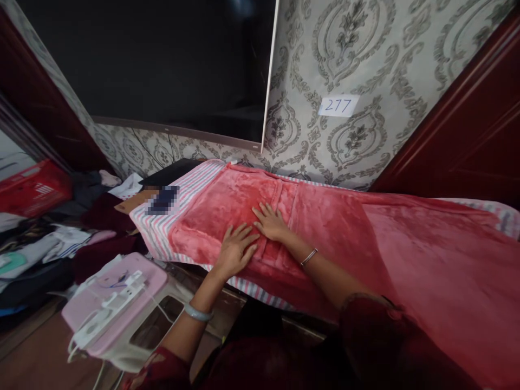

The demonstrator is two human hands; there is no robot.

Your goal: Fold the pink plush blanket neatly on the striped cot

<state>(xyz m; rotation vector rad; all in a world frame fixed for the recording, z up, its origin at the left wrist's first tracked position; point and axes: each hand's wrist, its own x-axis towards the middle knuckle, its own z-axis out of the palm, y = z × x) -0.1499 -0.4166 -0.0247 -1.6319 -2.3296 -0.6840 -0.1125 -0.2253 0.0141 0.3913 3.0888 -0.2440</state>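
Note:
A red plush cloth (325, 222) lies spread along a long surface in front of me; whether it is a garment or a blanket I cannot tell. Under it, a striped pink, grey and white cloth (195, 189) shows at the left end and along the edges. My left hand (235, 250) rests on the red cloth near its front edge, fingers apart. A little farther back and to the right, my right hand (271, 222) lies flat on the same cloth with its fingers spread. Raised seams or folds in the plush run beside and beneath my right hand.
A wide television (162, 65) hangs on the patterned wall behind. To the left, a pink-topped stool (150, 273) bears a white power strip (109, 311) with cords. Heaped clothes (49, 244) and a red bag (36, 187) lie farther left. A dark flat object (170, 172) sits behind the striped cloth.

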